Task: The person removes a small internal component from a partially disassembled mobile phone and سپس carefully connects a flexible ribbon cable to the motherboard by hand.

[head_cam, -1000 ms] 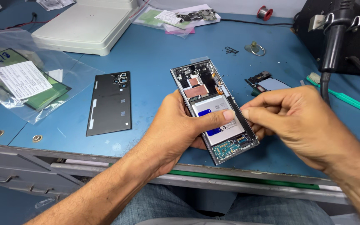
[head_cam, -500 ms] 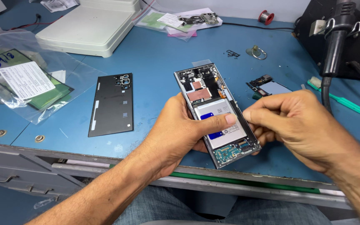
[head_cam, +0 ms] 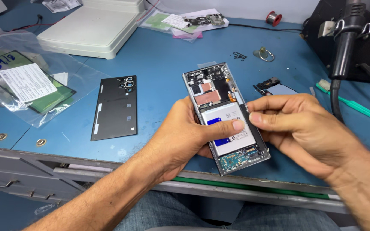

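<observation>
Opened smartphone with its back cover off (head_cam: 225, 117), silver frame, internals up, held tilted just above the near edge of the blue work table (head_cam: 159, 64). Camera end points away from the person, charging-port end toward them.

Left hand (head_cam: 180, 141) cradles the phone from its left side and underneath; thumb (head_cam: 228, 126) lies flat across the white-and-blue battery (head_cam: 230, 128) at mid-body. Fingers wrapped behind the frame, so it's closed around the phone, not spread.

Right hand (head_cam: 298, 130) sits at the phone's right edge, fingers curled narrow, thumb and forefinger pinched together just beside the left thumb tip, touching the frame rim near the battery. Can't tell whether anything small sits in the pinch.

Visible on the phone: copper-coloured shield plate (head_cam: 205, 95) at the upper half, green board (head_cam: 236, 160) at the bottom end.

Around it:
- Black rectangular back cover with camera holes (head_cam: 115, 108) flat on the table, left of the left hand, well apart from the phone.
- Small detached board part (head_cam: 273, 87) just beyond the right hand.
- Teal-handled brush (head_cam: 352, 105) to the right.
- Clear plastic bag with green card and white label (head_cam: 26, 85) far left.
- White flat machine (head_cam: 93, 28) at the back.
- Black hot-air handle in its holder (head_cam: 347, 38) back right.
</observation>
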